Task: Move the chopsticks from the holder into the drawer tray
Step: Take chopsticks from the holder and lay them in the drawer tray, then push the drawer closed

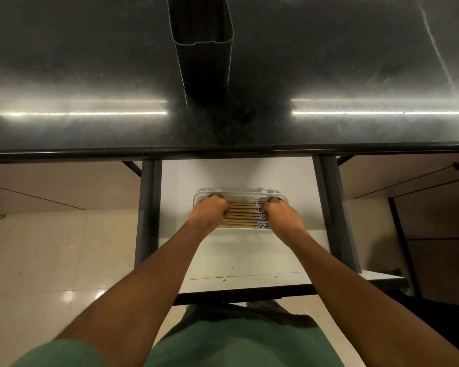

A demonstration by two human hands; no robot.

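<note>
Several wooden chopsticks with blue-and-white patterned ends lie side by side in a white tray inside the open drawer. My left hand rests curled over their left ends, and my right hand over their patterned right ends. Fingers of both hands press on the chopsticks; the ends under them are hidden. The dark rectangular holder stands on the black countertop, far above the drawer; its inside looks dark and I see no chopsticks in it.
The countertop's front edge overhangs the drawer's back part. Dark drawer rails run along both sides. Pale floor tiles lie to the left, and a dark cabinet stands at the right.
</note>
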